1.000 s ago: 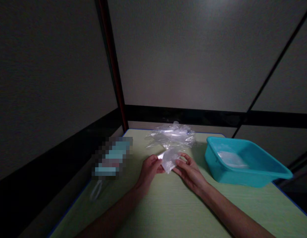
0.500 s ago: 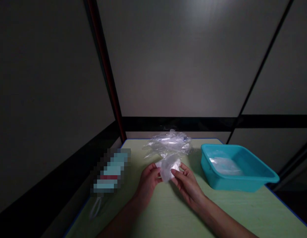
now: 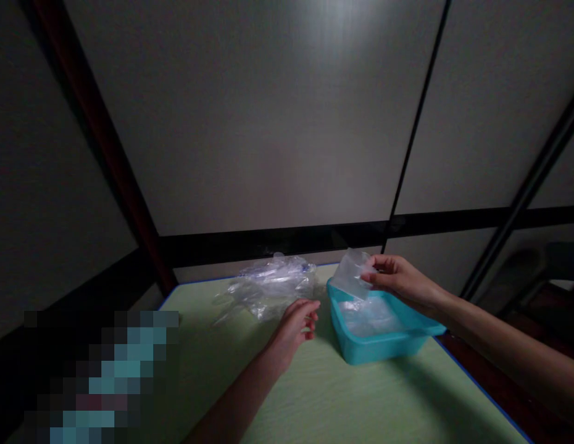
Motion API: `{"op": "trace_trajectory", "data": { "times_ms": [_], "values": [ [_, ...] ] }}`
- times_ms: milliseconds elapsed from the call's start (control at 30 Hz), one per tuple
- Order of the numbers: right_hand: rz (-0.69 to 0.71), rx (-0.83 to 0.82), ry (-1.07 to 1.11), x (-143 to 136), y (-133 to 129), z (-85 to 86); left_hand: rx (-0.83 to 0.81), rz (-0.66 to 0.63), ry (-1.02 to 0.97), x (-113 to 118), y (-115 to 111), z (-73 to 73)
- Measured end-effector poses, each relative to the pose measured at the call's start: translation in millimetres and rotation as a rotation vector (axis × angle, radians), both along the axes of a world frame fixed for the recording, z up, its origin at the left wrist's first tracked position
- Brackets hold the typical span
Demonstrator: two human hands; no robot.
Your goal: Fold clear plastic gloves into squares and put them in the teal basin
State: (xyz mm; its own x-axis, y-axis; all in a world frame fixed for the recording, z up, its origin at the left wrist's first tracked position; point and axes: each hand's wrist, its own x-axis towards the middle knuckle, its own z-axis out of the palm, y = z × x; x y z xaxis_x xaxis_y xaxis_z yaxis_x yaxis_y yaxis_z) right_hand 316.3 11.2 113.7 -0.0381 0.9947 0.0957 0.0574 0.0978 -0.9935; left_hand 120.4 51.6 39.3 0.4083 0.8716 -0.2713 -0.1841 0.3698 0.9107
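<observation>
My right hand (image 3: 384,274) pinches a small folded clear plastic bag (image 3: 350,273) above the back left rim of a turquoise basin (image 3: 379,349). Inside the basin lies more flat clear plastic (image 3: 368,316). My left hand (image 3: 296,327) is over the table, left of the basin, with nothing in it and its fingers apart and slightly curled. Just behind it, a loose heap of crinkled clear plastic bags (image 3: 273,280) rests near the table's back edge.
A pixelated turquoise and dark object (image 3: 123,369) lies at the left side of the green table (image 3: 315,401). Grey panels with black strips stand behind the table. Dark furniture shows at the far right.
My right hand has carried the folded plastic from the table's middle to above the basin. My left hand has let go of it. The view has turned to the right.
</observation>
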Motion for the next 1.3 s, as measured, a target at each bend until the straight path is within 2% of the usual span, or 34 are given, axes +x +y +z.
{"op": "trace_trajectory", "data": {
  "times_ms": [133,233,367,467,567,700,800,900,1033,1300],
  "values": [
    [-0.050,0.000,-0.269,40,10,-9.7,-0.016,-0.031,0.022,22,3,-8.0],
    [-0.009,0.061,-0.566,52,13,-16.9,-0.008,-0.071,0.023,26,5,-16.3],
    [0.015,0.174,-1.051,38,14,-26.5,0.004,-0.106,0.010,24,6,-23.1],
    [0.057,0.217,-1.249,17,17,-38.2,-0.004,-0.133,-0.006,22,4,-21.6],
    [0.150,0.162,-1.263,2,21,-47.9,-0.008,-0.158,-0.018,20,1,-18.2],
    [0.366,-0.040,-1.068,0,28,-48.2,0.009,-0.191,-0.042,15,-3,-16.4],
    [0.468,-0.074,-0.917,3,32,-44.7,-0.013,-0.203,-0.072,13,-3,-15.8],
    [0.555,-0.075,-0.919,4,38,-46.1,-0.055,-0.197,-0.096,12,-1,-15.1],
    [0.586,0.025,-1.055,2,45,-56.9,-0.059,-0.185,-0.097,10,2,-15.9],
    [0.628,0.019,-1.106,-1,49,-75.0,-0.094,-0.178,-0.055,8,8,-21.1]
  ]
}}
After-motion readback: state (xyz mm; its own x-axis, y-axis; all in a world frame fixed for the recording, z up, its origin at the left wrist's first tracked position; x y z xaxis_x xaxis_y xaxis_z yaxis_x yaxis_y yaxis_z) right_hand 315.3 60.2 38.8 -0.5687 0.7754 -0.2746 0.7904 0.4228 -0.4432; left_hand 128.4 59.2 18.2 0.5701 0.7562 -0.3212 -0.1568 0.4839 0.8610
